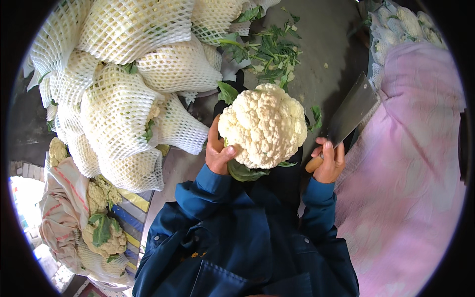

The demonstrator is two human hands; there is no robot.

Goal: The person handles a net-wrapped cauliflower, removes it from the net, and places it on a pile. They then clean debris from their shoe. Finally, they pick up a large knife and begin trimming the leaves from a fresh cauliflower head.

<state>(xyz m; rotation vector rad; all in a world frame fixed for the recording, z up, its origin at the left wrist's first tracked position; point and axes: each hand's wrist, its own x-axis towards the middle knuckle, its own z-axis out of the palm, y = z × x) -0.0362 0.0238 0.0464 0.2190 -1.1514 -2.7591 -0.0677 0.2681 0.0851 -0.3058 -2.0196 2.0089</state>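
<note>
A large cream-white cauliflower head [264, 126] is held in front of my body, its curds facing up. My left hand [219, 148] grips it at the lower left, the thumb on the curds and the other fingers mostly hidden. A few green leaves [245, 171] stick out beneath it. On the right, my right hand [328, 159] holds a cleaver by its wooden handle [314, 164]. The broad steel blade [352, 107] points up and to the right, apart from the cauliflower.
Cauliflowers in white foam nets [118, 107] are piled at the left. Trimmed leaves [276, 54] litter the grey floor [315, 41] ahead. A pink cloth [404, 178] covers a stack at the right, with netted cauliflowers [404, 24] behind. Unwrapped cauliflowers [104, 237] lie lower left, near a striped cloth [65, 208].
</note>
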